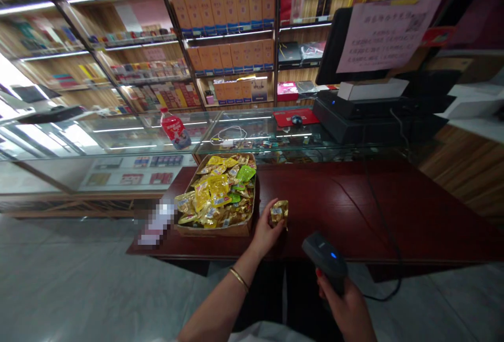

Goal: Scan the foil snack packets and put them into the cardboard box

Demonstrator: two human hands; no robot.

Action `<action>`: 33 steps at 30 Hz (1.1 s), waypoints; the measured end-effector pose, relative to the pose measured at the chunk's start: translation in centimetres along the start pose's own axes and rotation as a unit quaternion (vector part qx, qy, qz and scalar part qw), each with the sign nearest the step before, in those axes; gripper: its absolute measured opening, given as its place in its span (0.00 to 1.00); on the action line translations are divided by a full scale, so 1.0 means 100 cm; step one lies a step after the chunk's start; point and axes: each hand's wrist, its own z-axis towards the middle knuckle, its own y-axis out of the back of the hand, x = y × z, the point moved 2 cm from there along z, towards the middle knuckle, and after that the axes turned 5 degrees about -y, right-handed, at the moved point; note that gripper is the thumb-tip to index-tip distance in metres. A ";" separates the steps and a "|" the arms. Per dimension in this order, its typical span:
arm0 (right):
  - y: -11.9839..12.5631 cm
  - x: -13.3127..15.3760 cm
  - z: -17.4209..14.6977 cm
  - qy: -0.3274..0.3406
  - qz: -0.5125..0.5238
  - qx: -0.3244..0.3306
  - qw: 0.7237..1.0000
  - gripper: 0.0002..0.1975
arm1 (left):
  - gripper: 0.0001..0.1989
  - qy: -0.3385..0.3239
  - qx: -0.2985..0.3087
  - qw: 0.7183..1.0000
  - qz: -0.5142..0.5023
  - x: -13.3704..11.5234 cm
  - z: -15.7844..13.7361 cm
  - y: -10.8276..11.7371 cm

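Note:
A small gold snack packet [280, 211] is in my left hand [266, 232], held just above the dark red table, its printed label facing up. My right hand [346, 300] grips a black barcode scanner [325, 258] with a blue light on top; its head points toward the packet. Left of my left hand stands a cardboard box [236, 230] heaped with gold, yellow and green snack packets [214, 192]. The scanner's cable runs from below my right hand up across the table.
The dark red table [315, 189] meets a glass display counter [252, 145] behind. On the glass are a red-labelled bottle [175, 129], a white cable [228, 142] and a mouse [296, 120] on a red mat. A monitor [334, 42] stands at right. Stocked shelves line the wall.

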 end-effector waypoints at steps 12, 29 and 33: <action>0.001 0.017 0.000 -0.014 0.017 0.006 1.000 0.32 | 0.35 -0.008 -0.001 1.000 0.023 -0.001 0.000 -0.001; -0.001 0.027 0.002 0.007 -0.018 0.019 1.000 0.30 | 0.41 -0.014 -0.010 0.998 0.061 0.000 0.002 -0.001; -0.001 0.024 0.003 0.008 -0.028 0.019 0.999 0.30 | 0.40 -0.023 -0.011 0.998 0.050 -0.001 0.002 -0.002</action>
